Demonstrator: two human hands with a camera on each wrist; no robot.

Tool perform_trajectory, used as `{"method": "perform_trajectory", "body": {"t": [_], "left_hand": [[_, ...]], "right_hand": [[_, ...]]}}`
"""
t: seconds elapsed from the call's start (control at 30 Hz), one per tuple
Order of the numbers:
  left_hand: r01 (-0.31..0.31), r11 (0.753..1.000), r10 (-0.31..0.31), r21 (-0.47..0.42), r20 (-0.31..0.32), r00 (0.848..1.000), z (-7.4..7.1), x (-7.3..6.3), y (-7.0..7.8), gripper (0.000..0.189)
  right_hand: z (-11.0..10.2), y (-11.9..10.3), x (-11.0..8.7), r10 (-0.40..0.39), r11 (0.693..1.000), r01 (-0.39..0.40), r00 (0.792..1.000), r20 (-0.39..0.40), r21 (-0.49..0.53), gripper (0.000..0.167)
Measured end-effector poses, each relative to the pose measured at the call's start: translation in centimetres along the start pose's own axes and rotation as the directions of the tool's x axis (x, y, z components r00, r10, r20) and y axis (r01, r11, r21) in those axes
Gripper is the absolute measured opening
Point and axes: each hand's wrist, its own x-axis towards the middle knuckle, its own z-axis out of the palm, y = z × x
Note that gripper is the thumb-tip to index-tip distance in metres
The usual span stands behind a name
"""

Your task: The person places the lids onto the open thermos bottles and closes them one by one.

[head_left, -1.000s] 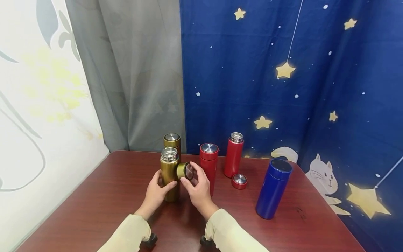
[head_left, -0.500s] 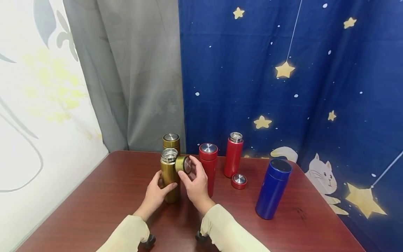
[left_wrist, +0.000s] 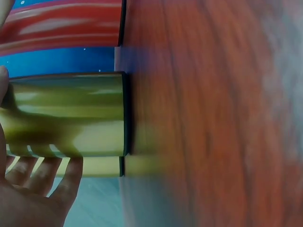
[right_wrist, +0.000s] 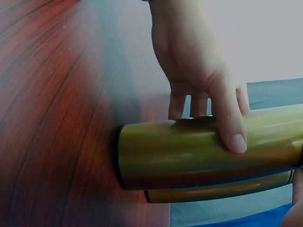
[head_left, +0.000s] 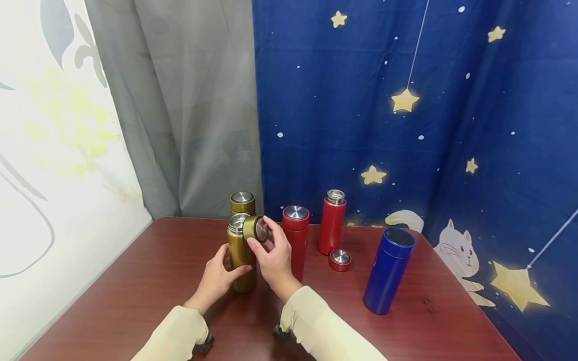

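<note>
My left hand (head_left: 215,280) grips the body of an uncapped gold thermos (head_left: 243,255), which stands upright on the table. The right wrist view shows the left thumb lying across the front of that bottle, with fingers behind it. Between thumb and fingers my right hand (head_left: 274,254) pinches the gold lid (head_left: 251,228). The lid is tilted on its side, its steel top facing right, and overlaps the right part of the thermos's bare steel mouth (head_left: 237,224). Only a bit of the right hand (right_wrist: 292,203) enters the right wrist view, at the corner.
A capped gold thermos (head_left: 242,202) stands right behind the held one. To the right are a capped red thermos (head_left: 296,240), an uncapped red thermos (head_left: 331,225) with its lid (head_left: 340,259) beside it, and a blue thermos (head_left: 388,276). Curtains hang behind the table (head_left: 135,301).
My right hand has raised the gold lid and brought it left, from beside the thermos up to its mouth. The left hand keeps its grip on the bottle.
</note>
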Motion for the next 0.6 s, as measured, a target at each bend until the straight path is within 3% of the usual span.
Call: {"method": "perform_trajectory", "body": {"t": [0.27, 0.6], "left_hand": [[-0.034, 0.999, 0.034, 0.008, 0.001, 0.999, -0.20, 0.05, -0.31, 0.076], [-0.040, 0.999, 0.040, -0.018, 0.016, 0.999, -0.24, 0.08, -0.22, 0.074]], "right_hand": [[-0.18, -0.12, 0.16, -0.054, 0.997, 0.054, 0.999, 0.006, -0.053, 0.052], [0.12, 0.07, -0.05, 0.012, 1.000, -0.012, 0.999, -0.032, 0.027, 0.048]]}}
